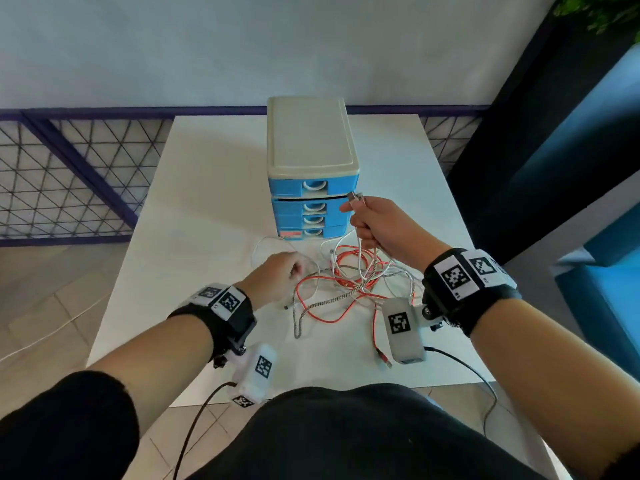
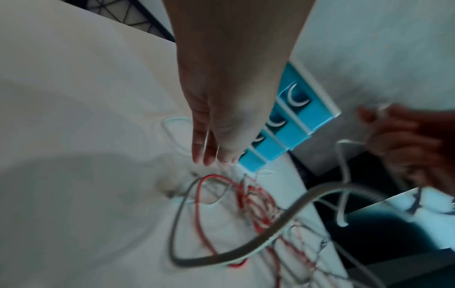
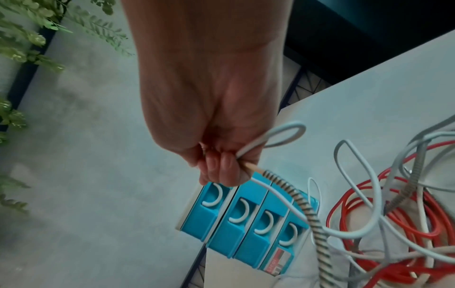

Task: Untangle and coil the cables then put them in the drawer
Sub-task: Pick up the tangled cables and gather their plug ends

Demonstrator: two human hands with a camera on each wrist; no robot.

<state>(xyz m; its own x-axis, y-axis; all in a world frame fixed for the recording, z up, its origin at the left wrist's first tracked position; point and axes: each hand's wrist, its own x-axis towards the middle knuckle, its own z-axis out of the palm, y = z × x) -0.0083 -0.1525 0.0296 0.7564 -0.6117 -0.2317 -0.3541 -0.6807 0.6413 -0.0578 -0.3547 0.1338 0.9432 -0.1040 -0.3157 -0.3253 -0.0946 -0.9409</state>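
Note:
A tangle of cables lies on the white table (image 1: 207, 209) in front of the blue drawer unit (image 1: 311, 161): a red cable (image 1: 323, 318), a braided black-and-white cable (image 1: 332, 299) and thin white cables (image 1: 263, 242). My right hand (image 1: 360, 220) is raised before the drawers and grips the braided cable (image 3: 305, 204) and a white cable (image 3: 283, 132), a metal plug (image 1: 355, 197) sticking out above the fist. My left hand (image 1: 294, 271) is low at the tangle's left edge, its fingers (image 2: 204, 155) fairly straight and pointing down at the cables.
The drawer unit has several blue drawers (image 3: 236, 220) with white handles; the second from the top sits slightly forward. The red cable's plug (image 1: 384, 358) lies near the table's front edge. A mesh railing (image 1: 69, 181) is at left, blue furniture (image 1: 595, 209) at right.

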